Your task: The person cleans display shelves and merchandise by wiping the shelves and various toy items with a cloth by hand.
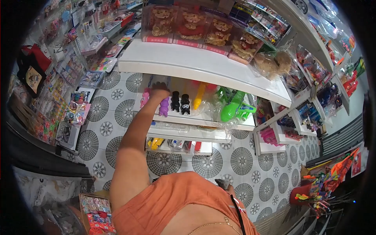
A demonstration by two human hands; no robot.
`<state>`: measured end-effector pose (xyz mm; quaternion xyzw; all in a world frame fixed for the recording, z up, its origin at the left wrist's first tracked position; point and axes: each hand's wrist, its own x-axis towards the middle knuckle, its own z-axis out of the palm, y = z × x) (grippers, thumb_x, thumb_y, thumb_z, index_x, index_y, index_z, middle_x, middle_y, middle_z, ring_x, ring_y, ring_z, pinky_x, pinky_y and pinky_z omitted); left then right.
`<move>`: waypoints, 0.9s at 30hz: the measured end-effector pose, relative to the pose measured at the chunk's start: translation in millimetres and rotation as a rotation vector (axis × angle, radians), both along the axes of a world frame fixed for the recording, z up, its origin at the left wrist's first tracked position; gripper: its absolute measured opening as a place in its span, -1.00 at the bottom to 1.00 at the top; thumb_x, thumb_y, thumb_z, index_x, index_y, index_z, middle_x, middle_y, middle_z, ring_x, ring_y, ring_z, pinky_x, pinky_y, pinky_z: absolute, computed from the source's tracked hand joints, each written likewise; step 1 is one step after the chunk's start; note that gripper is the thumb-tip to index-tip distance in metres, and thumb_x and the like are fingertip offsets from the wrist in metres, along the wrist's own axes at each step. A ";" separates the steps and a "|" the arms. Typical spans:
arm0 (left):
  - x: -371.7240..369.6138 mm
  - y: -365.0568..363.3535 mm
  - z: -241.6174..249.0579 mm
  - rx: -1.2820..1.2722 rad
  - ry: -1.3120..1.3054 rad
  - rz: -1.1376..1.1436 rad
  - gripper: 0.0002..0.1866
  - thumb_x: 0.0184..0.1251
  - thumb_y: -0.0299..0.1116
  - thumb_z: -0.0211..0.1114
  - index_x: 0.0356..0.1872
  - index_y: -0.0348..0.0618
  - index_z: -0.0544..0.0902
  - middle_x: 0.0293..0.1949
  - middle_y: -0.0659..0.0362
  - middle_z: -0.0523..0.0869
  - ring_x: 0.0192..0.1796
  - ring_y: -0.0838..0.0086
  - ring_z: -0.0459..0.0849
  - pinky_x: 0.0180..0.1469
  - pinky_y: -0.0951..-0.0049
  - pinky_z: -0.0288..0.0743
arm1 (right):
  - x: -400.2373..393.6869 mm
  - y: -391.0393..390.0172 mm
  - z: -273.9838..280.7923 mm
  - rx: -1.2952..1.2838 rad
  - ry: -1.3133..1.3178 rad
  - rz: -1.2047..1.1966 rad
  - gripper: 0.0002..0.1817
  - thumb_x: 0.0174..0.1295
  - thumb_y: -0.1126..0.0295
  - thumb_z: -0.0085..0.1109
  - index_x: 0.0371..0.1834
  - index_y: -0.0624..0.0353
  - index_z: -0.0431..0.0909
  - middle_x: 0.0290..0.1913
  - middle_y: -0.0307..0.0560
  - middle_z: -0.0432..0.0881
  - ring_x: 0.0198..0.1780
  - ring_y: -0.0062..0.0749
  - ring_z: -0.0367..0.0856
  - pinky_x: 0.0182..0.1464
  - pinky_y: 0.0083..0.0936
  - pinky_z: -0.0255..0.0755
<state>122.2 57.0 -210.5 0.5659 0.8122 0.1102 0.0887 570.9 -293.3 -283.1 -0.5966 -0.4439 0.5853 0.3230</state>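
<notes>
Your white shelf (188, 119) holds a big green toy (234, 107), 2 black figures (180, 103), and a purple figure (164, 106) beside a pink one (145, 98). Your left hand (159, 91) reaches in above the purple figure; I cannot tell how open it is or whether it grips anything. A careless sweep could, I judge, topple these close-set figures. Your right hand is out of view.

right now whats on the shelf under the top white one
The left hand reaches in among a pink figure, a purple one, two black ones, a yellow toy and a bagged green toy. The top shelf covers whatever sits further back.
</notes>
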 end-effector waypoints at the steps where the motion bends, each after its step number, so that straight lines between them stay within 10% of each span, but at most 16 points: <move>1: -7.0 0.6 -3.1 0.130 0.110 0.055 -0.58 0.08 -0.14 0.16 -0.07 -0.17 0.55 0.02 -0.04 0.52 0.12 0.07 0.47 0.09 0.21 0.40 | -1.7 -1.6 6.5 0.018 -0.021 0.009 -0.64 0.01 0.63 0.20 -0.05 0.36 0.48 -0.16 -0.12 0.60 -0.17 -0.50 0.54 -0.10 -0.57 0.39; 14: -87.3 11.7 -88.6 0.184 -0.101 0.013 -0.65 0.08 -0.24 0.14 -0.17 -0.26 0.55 -0.17 -0.09 0.61 -0.04 0.12 0.59 -0.05 0.27 0.49 | 0.8 8.3 -45.5 -0.144 0.172 -0.149 -0.64 0.05 0.50 0.20 -0.06 0.34 0.43 -0.25 -0.07 0.59 -0.27 -0.45 0.55 -0.23 -0.55 0.45; 21: -65.6 -111.6 -61.3 0.356 -1.035 0.033 -0.61 0.06 -0.25 0.18 -0.12 -0.31 0.55 -0.40 0.14 0.60 -0.38 0.46 0.56 -0.30 0.46 0.44 | -65.2 59.0 21.8 -0.131 -0.098 -0.004 -0.69 0.22 0.25 0.07 -0.04 0.18 0.47 -0.50 -0.27 0.50 -0.52 -0.57 0.42 -0.52 -0.62 0.27; 27: 0.0 -253.1 -2.3 0.215 -1.764 -0.020 -0.51 0.16 -0.24 0.16 0.10 -0.24 0.37 -0.36 0.19 0.53 -0.40 0.49 0.59 -0.43 0.55 0.49 | -152.9 106.6 67.4 0.490 -0.070 0.091 -0.59 0.01 0.53 0.20 -0.01 0.18 0.40 -0.10 -0.10 0.48 -0.08 -0.40 0.46 -0.03 -0.52 0.36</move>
